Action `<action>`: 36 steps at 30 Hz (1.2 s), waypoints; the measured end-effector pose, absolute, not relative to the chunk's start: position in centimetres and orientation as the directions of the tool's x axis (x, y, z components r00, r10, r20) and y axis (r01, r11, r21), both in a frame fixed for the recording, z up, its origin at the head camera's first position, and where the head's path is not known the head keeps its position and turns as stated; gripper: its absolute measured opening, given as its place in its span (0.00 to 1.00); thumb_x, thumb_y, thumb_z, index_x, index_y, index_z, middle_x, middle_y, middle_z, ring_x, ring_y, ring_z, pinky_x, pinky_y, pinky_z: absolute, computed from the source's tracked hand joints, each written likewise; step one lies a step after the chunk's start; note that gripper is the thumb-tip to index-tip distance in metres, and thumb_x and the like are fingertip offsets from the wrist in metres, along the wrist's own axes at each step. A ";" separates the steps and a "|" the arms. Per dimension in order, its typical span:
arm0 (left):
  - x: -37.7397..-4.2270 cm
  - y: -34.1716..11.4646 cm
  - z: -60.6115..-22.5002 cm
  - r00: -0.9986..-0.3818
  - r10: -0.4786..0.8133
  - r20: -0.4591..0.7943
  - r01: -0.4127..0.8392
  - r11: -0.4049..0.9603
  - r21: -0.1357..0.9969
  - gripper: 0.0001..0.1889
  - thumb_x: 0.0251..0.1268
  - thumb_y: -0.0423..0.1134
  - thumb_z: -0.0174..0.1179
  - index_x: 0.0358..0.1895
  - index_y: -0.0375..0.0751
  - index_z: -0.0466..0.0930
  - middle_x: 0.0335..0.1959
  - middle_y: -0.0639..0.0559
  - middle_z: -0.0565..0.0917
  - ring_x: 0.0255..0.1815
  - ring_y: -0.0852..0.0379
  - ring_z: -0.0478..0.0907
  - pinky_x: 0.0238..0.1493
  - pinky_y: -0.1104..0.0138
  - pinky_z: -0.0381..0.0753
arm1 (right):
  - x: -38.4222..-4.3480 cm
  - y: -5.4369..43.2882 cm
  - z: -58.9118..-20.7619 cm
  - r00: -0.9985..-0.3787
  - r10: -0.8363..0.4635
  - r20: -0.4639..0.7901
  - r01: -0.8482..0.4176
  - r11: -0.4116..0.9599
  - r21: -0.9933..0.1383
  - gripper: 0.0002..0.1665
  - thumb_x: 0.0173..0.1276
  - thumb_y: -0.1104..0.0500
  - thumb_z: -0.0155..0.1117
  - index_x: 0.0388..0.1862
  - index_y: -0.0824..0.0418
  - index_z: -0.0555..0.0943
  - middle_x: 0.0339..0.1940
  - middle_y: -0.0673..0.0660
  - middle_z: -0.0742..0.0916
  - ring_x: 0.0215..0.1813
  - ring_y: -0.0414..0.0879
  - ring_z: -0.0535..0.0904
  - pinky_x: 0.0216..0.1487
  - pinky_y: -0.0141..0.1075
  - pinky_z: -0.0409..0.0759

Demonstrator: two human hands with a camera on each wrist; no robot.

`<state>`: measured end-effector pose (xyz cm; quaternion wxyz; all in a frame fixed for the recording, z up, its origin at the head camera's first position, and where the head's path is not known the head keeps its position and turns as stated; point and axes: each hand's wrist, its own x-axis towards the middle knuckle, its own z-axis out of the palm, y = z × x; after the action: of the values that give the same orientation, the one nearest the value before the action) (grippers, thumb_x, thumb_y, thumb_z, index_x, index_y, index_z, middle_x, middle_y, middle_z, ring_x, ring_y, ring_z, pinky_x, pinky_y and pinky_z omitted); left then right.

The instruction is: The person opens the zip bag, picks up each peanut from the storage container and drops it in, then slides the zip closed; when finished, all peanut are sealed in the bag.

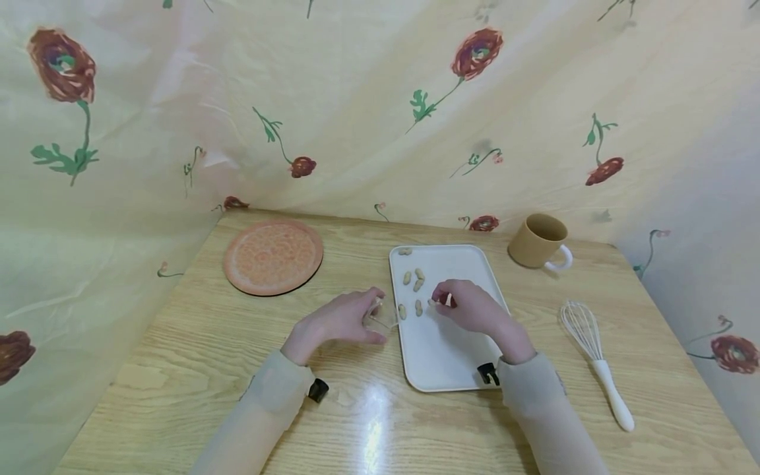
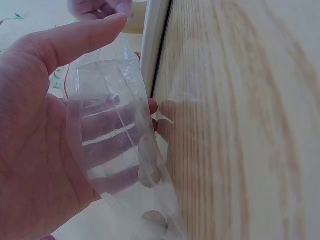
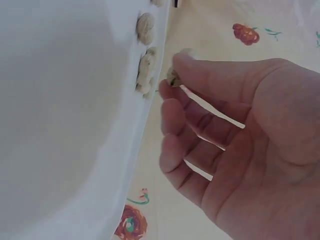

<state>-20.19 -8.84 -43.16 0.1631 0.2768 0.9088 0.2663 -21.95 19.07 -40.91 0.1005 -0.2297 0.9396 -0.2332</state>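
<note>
My left hand (image 1: 344, 320) is at the left edge of a white rectangular tray (image 1: 442, 369), holding a clear plastic bag (image 2: 112, 120) between the thumb and the fingers. Through the film of the bag, a couple of peanuts (image 2: 149, 175) show near its lower end. Over the tray, my right hand (image 1: 472, 305) pinches one peanut (image 3: 173, 77) between thumb and index finger, the other fingers bent beside it. Several unshelled peanuts (image 1: 418, 308) lie on the tray's left half, between the two hands.
A round orange patterned mat (image 1: 273, 257) lies at the back left of the wooden table (image 1: 178, 369). Behind the tray's right corner stands a tan mug (image 1: 527, 245) with a white handle. A white-handled whisk (image 1: 605, 382) lies at the right. Flowered cloth (image 1: 356, 99) hangs behind.
</note>
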 end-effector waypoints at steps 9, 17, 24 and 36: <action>-20.2 -8.9 -43.2 -0.794 0.589 -0.148 0.414 0.703 0.579 0.42 0.57 0.55 0.72 0.72 0.44 0.63 0.55 0.48 0.80 0.55 0.51 0.77 0.56 0.58 0.74 | -21.2 17.7 -40.1 -0.861 -0.499 0.097 -0.483 0.742 -0.465 0.05 0.66 0.67 0.67 0.40 0.61 0.85 0.33 0.50 0.84 0.32 0.43 0.75 0.35 0.38 0.74; -20.4 -8.9 -43.3 -0.793 0.593 -0.141 0.422 0.701 0.575 0.42 0.57 0.55 0.72 0.71 0.44 0.63 0.55 0.48 0.80 0.55 0.52 0.77 0.56 0.58 0.74 | -20.4 16.2 -40.3 -0.823 -0.535 0.190 -0.553 0.680 -0.482 0.07 0.64 0.70 0.68 0.39 0.60 0.85 0.35 0.49 0.85 0.32 0.40 0.75 0.34 0.36 0.75; -20.3 -8.9 -43.5 -0.793 0.595 -0.129 0.428 0.695 0.577 0.42 0.56 0.54 0.72 0.71 0.44 0.63 0.55 0.48 0.80 0.55 0.53 0.77 0.56 0.59 0.74 | -19.8 14.9 -41.4 -0.780 -0.590 0.210 -0.612 0.647 -0.455 0.08 0.64 0.69 0.69 0.40 0.60 0.86 0.36 0.48 0.84 0.33 0.40 0.76 0.34 0.34 0.76; -20.3 -8.9 -43.4 -0.789 0.601 -0.128 0.431 0.689 0.582 0.41 0.57 0.53 0.72 0.71 0.45 0.64 0.54 0.49 0.80 0.53 0.53 0.76 0.53 0.58 0.74 | -18.9 13.3 -41.6 -0.727 -0.666 0.169 -0.660 0.609 -0.441 0.08 0.66 0.68 0.68 0.43 0.61 0.85 0.39 0.50 0.85 0.34 0.41 0.77 0.36 0.33 0.77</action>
<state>-20.28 -8.93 -43.40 0.1561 0.2850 0.9057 0.2723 -18.94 13.33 -41.61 0.0062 -0.3696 0.8968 -0.2431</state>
